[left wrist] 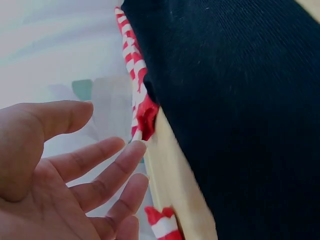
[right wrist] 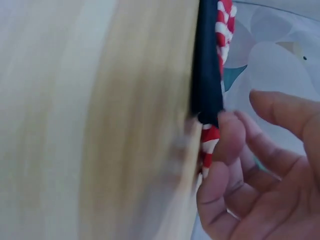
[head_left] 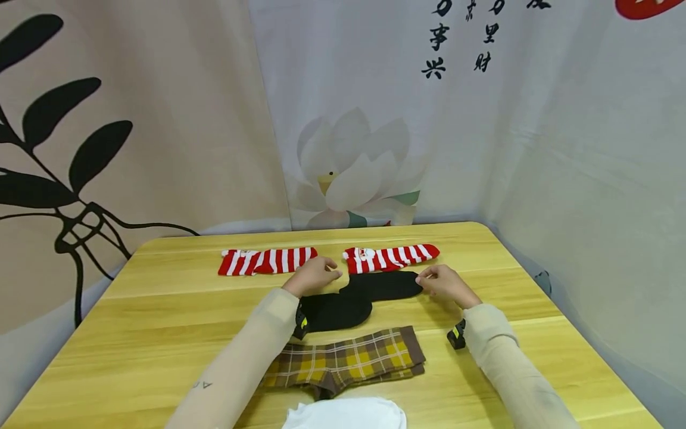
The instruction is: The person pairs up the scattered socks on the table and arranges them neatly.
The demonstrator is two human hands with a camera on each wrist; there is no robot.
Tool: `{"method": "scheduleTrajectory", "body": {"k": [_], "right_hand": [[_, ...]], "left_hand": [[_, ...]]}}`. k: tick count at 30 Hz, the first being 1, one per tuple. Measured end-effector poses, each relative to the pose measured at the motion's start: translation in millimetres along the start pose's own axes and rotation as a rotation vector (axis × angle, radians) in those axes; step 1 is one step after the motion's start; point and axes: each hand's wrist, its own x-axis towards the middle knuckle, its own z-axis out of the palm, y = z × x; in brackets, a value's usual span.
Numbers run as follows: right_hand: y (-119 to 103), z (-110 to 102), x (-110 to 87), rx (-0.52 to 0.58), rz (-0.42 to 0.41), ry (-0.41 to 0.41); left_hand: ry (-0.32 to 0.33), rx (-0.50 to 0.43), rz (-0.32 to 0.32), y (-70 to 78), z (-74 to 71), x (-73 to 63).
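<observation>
Two black socks lie in the middle of the table, partly overlapping: a farther black sock (head_left: 383, 286) and a nearer black sock (head_left: 334, 313). My left hand (head_left: 313, 275) is above the left part of them, fingers spread and holding nothing. In the left wrist view, black fabric (left wrist: 240, 100) fills the right side, apart from the fingers. At the right end of the farther sock is my right hand (head_left: 447, 283). Its fingertips appear to touch the sock's edge in the right wrist view, with the thumb apart from them.
Behind the black socks lie a left red-and-white striped sock (head_left: 273, 261) and a right striped sock (head_left: 393, 257). Closer to me are brown-and-yellow plaid socks (head_left: 354, 360) and a white sock (head_left: 345, 414), cut off by the frame. A printed curtain (head_left: 364, 119) hangs behind the wooden table (head_left: 134, 351).
</observation>
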Motion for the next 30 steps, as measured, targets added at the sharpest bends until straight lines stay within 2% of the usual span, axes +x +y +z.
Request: {"method": "scheduleTrajectory", "body": {"k": [6,15,19,23,27,30], "right_hand": [[14,2,7.6,0.004,0.059,0.021],[16,4,14.9,-0.04,0.075,0.006],[14,3,16.8,-0.103,0.084,0.011],[15,2,19.1,-0.117,0.088,0.027],[16,3,18.7,-0.115,0.1,0.021],[17,4,16.9,-0.108,0.111,0.022]], "left_hand": [[-0.031,0.019,-0.003,2.4,11.1,8.6],[-0.075,0.079,0.04,6.1,24.8,18.6],[-0.07,0.132,0.014,6.9,28.1,20.6],[-0.055,0.16,-0.007,6.6,29.5,21.6],[-0.063,0.148,-0.006,4.1,30.7,21.7],[-0.071,0.101,0.003,1.3,33.6,22.3]]}}
